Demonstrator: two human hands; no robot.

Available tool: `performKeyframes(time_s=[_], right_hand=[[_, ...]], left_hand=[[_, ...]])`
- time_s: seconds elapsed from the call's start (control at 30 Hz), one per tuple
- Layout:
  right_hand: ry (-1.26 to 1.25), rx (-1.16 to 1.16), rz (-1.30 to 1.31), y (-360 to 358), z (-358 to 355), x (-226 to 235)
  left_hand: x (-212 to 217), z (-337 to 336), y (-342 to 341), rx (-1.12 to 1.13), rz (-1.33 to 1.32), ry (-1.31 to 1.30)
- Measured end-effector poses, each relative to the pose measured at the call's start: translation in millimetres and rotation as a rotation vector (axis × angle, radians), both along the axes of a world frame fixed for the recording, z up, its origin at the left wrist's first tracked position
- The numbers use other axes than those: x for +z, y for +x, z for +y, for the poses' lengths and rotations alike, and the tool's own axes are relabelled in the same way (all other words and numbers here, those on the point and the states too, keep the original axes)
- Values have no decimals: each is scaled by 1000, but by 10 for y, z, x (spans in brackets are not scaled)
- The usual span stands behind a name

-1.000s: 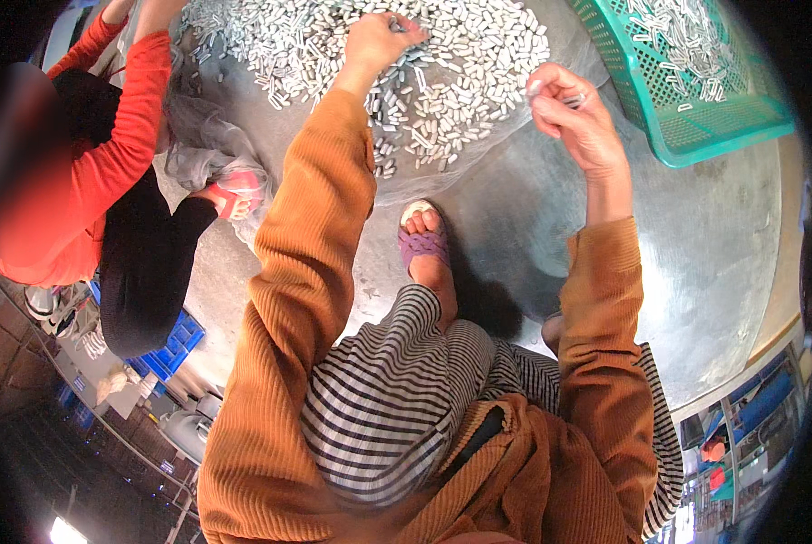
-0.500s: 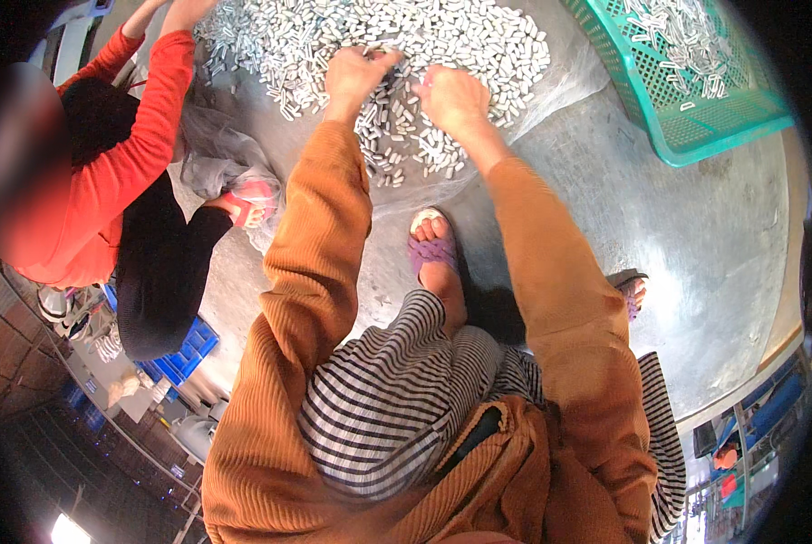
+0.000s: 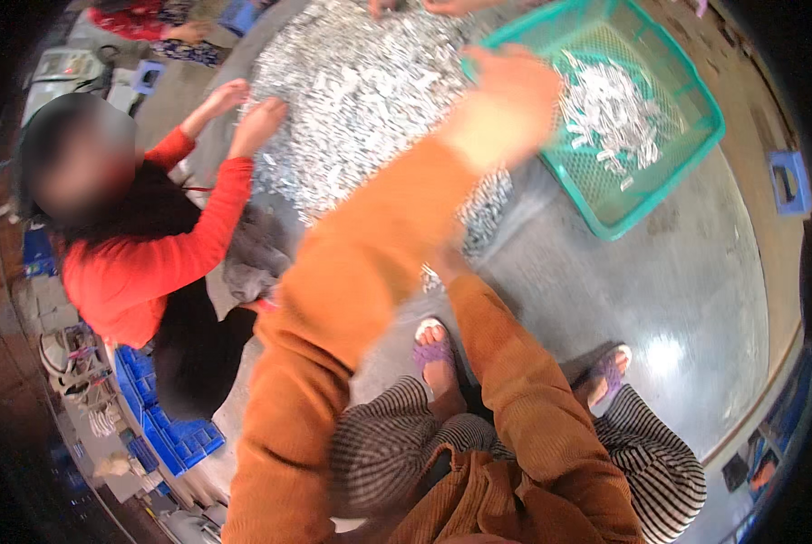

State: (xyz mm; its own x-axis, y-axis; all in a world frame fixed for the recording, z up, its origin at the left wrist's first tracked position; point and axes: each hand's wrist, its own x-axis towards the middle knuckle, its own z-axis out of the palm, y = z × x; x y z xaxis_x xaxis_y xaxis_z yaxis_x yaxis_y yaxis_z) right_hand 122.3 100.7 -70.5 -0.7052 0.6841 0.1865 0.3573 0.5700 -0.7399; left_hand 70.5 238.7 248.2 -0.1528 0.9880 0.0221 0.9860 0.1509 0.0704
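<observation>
The person's left hand (image 3: 507,104), blurred, reaches from the orange-brown corduroy sleeve (image 3: 370,263) to the left edge of the green, perforated plastic basket (image 3: 605,199) at the upper right, and whether it grips anything I cannot tell. The right hand (image 3: 447,261) is mostly hidden behind that sleeve near the centre, its grip unclear. Small, silvery-white oblong pieces (image 3: 361,91) lie heaped across the upper middle, with more inside the basket.

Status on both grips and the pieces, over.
Left grip blurred, by basket. Right grip mostly hidden behind left sleeve. Pieces in basket, more heaped alongside.
</observation>
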Motion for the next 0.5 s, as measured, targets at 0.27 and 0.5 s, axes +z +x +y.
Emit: performKeyframes(time_s=[0.27, 0.5], right_hand=[[-274, 102, -657, -127, -224, 540], [-187, -34, -400, -48, -339, -190]], left_hand=[[914, 128, 1668, -293, -114, 696], [952, 368, 1786, -448, 34, 15]])
